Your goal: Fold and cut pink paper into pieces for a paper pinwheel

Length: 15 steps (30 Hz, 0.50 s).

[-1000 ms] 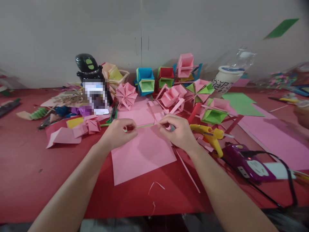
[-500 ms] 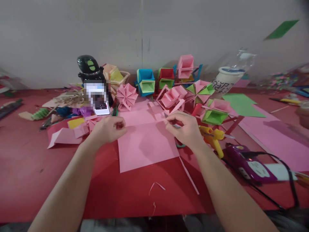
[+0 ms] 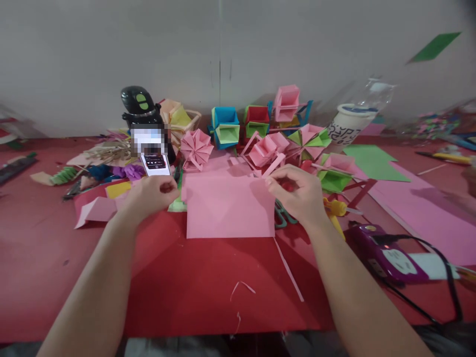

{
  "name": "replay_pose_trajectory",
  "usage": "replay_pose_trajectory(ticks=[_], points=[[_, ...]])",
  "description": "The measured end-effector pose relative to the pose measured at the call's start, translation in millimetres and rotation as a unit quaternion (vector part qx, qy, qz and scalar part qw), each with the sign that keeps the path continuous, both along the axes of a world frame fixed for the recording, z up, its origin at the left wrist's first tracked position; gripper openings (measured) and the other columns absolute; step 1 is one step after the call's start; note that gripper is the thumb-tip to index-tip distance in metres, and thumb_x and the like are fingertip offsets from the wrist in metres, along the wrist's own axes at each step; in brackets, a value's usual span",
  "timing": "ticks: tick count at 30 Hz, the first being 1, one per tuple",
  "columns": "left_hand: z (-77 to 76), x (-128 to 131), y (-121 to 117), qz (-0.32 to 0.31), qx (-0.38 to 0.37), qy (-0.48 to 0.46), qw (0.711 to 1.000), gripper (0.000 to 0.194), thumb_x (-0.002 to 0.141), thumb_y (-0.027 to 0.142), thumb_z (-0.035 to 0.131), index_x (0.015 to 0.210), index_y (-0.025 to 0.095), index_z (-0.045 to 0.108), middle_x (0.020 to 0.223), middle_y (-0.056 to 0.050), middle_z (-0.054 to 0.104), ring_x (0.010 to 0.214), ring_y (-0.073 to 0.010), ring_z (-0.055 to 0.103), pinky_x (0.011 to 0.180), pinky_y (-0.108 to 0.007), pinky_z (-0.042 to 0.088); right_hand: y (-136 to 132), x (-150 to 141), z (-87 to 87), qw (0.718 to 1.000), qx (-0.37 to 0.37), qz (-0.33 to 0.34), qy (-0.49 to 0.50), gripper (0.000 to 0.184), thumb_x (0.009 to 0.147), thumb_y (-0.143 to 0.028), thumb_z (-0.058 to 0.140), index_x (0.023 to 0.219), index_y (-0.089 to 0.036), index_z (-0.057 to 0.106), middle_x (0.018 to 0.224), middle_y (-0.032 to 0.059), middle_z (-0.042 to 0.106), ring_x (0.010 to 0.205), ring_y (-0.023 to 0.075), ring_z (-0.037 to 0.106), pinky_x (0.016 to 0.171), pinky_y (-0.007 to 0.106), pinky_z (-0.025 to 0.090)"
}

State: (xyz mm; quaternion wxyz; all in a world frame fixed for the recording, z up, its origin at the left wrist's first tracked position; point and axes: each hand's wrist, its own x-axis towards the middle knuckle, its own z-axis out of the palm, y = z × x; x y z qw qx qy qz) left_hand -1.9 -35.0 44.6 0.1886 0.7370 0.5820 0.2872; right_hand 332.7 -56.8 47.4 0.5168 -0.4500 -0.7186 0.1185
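A pink paper sheet (image 3: 230, 210) is in front of me, its near edge level above the red tabletop's front half. My right hand (image 3: 299, 193) pinches the sheet's upper right corner between thumb and fingers. My left hand (image 3: 152, 198) is closed, its fingers curled, just left of the sheet and below the phone (image 3: 158, 166); whatever it may hold is hidden. Scissors with teal handles (image 3: 284, 215) lie beside the right hand, partly covered by it. More pink paper (image 3: 211, 166) lies behind the sheet.
Folded paper lanterns (image 3: 224, 126) line the back by the wall. A yellow glue gun (image 3: 336, 208) and a purple power strip (image 3: 386, 255) with a black cable lie right. Thin paper strips (image 3: 290, 272) rest near the front. At the far left are paper scraps (image 3: 98, 210).
My left hand has moved left, away from the sheet, and my right hand has shifted right. The sheet's near edge has moved away from me and straightened. The scissors have come into view.
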Motion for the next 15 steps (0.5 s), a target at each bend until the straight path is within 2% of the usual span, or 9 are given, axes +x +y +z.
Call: replay_pose_trajectory(ticks=[2, 4, 5, 7, 9, 11, 15], points=[[-2.3, 7.0, 2.3, 0.012, 0.012, -0.051, 0.999, 0.013, 0.075, 0.03, 0.063, 0.082, 0.021, 0.07, 0.082, -0.002, 0.071, 0.076, -0.0191, 0.062, 0.068, -0.028, 0.044, -0.3, 0.7, 0.7, 1.0, -0.001, 0.0, 0.007, 0.008, 0.082, -0.02, 0.064, 0.075, -0.022, 0.066, 0.079, 0.003, 0.068, 0.075, 0.0183, 0.062, 0.074, 0.033, 0.051], [-3.4, 18.7, 3.1, 0.019, -0.035, -0.184, 0.982, 0.025, 0.084, 0.035, 0.056, 0.1, 0.02, 0.069, 0.095, -0.006, 0.071, 0.087, -0.0203, 0.066, 0.073, -0.029, 0.049, -0.3, 0.0, 0.5, 1.0, -0.006, 0.007, 0.017, 0.008, 0.083, -0.02, 0.064, 0.075, -0.022, 0.066, 0.08, 0.0031, 0.068, 0.076, 0.0186, 0.062, 0.074, 0.034, 0.051], [-4.2, 24.9, 3.4, 0.023, -0.066, -0.242, 0.968, 0.029, 0.088, 0.04, 0.052, 0.101, 0.019, 0.068, 0.097, -0.007, 0.071, 0.088, -0.0202, 0.066, 0.074, -0.03, 0.051, -0.1, -0.5, 0.1, 1.0, -0.011, 0.009, 0.025, 0.008, 0.082, -0.02, 0.064, 0.075, -0.022, 0.066, 0.079, 0.0029, 0.069, 0.076, 0.0186, 0.063, 0.074, 0.033, 0.051], [-7.3, 34.8, 4.3, 0.002, -0.085, -0.288, 0.954, 0.032, 0.087, 0.045, 0.059, 0.1, 0.017, 0.067, 0.094, -0.007, 0.071, 0.084, -0.0185, 0.066, 0.075, -0.03, 0.052, 1.1, -1.1, -1.5, 0.998, -0.026, 0.008, 0.051, 0.007, 0.082, -0.02, 0.064, 0.075, -0.021, 0.066, 0.078, 0.0025, 0.068, 0.075, 0.0179, 0.062, 0.071, 0.032, 0.05], [-12.4, 39.9, 6.2, -0.01, -0.072, -0.316, 0.946, 0.03, 0.083, 0.043, 0.067, 0.097, 0.016, 0.066, 0.081, -0.004, 0.069, 0.072, -0.0157, 0.063, 0.067, -0.028, 0.051, 3.3, -1.2, -4.1, 0.995, -0.05, 0.006, 0.081, 0.007, 0.081, -0.021, 0.065, 0.075, -0.02, 0.066, 0.075, 0.0018, 0.067, 0.072, 0.0168, 0.061, 0.068, 0.03, 0.049], [-17.3, 40.3, 8.6, 0.004, -0.041, -0.338, 0.94, 0.026, 0.081, 0.04, 0.069, 0.091, 0.017, 0.066, 0.073, -0.001, 0.065, 0.064, -0.0131, 0.058, 0.06, -0.025, 0.047, 6.2, -1.3, -7.9, 0.99, -0.086, 0.016, 0.113, 0.008, 0.082, -0.022, 0.065, 0.075, -0.019, 0.067, 0.074, 0.0013, 0.067, 0.07, 0.016, 0.06, 0.066, 0.029, 0.047], [-19.0, 34.8, 11.6, 0.049, 0.009, -0.349, 0.936, 0.021, 0.08, 0.037, 0.07, 0.088, 0.018, 0.066, 0.075, -0.001, 0.066, 0.064, -0.0117, 0.056, 0.059, -0.023, 0.044, 11.3, -3.2, -15.9, 0.973, -0.155, 0.046, 0.165, 0.013, 0.084, -0.032, 0.067, 0.081, -0.02, 0.07, 0.077, 0.0008, 0.067, 0.074, 0.0164, 0.061, 0.068, 0.029, 0.047]])
